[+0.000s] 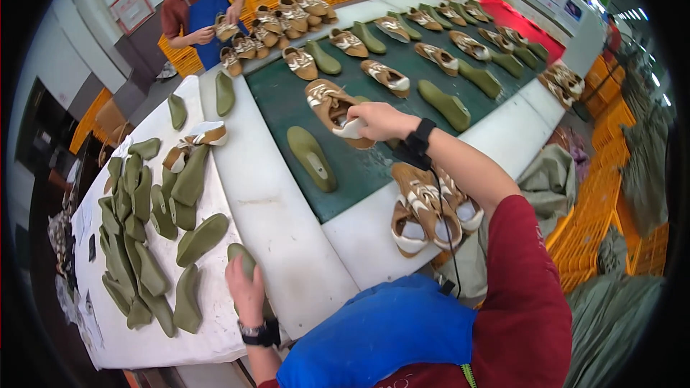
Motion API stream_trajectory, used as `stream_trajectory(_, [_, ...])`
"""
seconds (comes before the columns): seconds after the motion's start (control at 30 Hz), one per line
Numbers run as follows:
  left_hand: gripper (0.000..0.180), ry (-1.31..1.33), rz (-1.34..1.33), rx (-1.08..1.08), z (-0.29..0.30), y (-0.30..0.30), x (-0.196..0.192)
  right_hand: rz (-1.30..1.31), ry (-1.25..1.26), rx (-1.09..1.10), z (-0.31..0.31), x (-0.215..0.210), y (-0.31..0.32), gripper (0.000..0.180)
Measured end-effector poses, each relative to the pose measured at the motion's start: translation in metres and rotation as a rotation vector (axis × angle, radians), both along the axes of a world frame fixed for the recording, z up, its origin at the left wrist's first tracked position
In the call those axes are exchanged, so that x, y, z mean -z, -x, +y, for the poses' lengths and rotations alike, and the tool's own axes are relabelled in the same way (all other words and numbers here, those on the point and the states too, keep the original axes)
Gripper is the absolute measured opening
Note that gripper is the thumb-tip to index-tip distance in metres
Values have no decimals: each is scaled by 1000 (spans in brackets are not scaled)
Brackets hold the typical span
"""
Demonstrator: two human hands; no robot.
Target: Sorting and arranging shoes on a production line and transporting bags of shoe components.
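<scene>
My right hand (381,122) reaches over the dark green belt (359,187) and is closed on the heel of a tan-and-white sneaker (329,106). At the near edge of the white side table, my left hand (246,289) is closed around a green shoe last (242,255), its palm hiding most of it. A single green last (310,158) lies on the belt to the left of the sneaker. Several tan sneakers (431,205) stand close together on the white ledge under my right forearm.
Many loose green lasts (129,244) are heaped on the white table (215,323). Sneakers and lasts line the belt. Across from me, a person in a blue apron (205,11) handles shoes beside a shoe pile (291,14). Orange crates (596,201) stand at the right.
</scene>
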State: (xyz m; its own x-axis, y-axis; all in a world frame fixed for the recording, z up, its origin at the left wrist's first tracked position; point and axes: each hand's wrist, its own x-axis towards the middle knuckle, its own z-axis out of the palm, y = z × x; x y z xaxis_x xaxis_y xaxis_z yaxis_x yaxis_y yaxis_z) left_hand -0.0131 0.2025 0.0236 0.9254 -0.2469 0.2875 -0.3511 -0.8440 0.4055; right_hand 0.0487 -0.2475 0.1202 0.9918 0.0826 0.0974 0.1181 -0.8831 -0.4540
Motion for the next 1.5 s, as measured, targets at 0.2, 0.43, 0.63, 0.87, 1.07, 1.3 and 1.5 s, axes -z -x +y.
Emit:
stream_trajectory(0.2, [59, 233, 370, -414, 75, 42, 56, 61, 93, 269, -42, 126, -117, 33])
stream_trajectory(0.43, [55, 244, 305, -411, 72, 44, 62, -249, 56, 400, 19, 191, -119, 32])
stream_trajectory(0.63, [54, 225, 320, -425, 69, 39, 61, 291, 148, 181, 107, 184, -98, 58])
stream_trajectory(0.87, [58, 225, 326, -402, 73, 40, 60, 268, 125, 214, 112, 184, -48, 56])
stream_trajectory(1.07, [63, 162, 380, -222, 88, 41, 67, 209, 126, 195, 115, 151, -20, 49])
stream_trajectory(1.3, [64, 226, 432, -160, 52, 33, 74, -86, 46, 219, 106, 70, 157, 38])
stream_trajectory(1.5, [65, -83, 168, 44, -15, -4, 72, 277, -92, 698, 30, 121, 243, 69])
